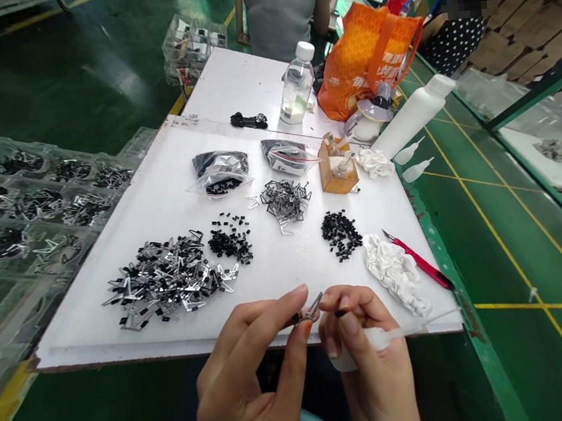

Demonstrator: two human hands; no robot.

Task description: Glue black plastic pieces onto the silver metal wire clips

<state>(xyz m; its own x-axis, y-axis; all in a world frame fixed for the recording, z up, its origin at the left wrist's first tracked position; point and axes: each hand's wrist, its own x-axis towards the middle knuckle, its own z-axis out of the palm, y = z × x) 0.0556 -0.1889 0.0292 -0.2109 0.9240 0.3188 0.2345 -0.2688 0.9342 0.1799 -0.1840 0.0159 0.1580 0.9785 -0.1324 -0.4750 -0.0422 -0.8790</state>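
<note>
At the table's front edge, my left hand pinches a small V-shaped metal clip between thumb and fingers; something dark shows at its inner end. Close beside it, my right hand is curled round a small white squeeze bottle, whose thin nozzle points right. Between the right thumb and fingertip sits a tiny black piece. Beyond my hands lie a pile of black-ended clips, a pile of bare metal clips, and two heaps of black pieces.
A red craft knife lies right of crumpled white cloth. Farther back are zip bags, a wooden box, a white bottle, a clear bottle and an orange bag. Clear trays stand left; two people sit beyond.
</note>
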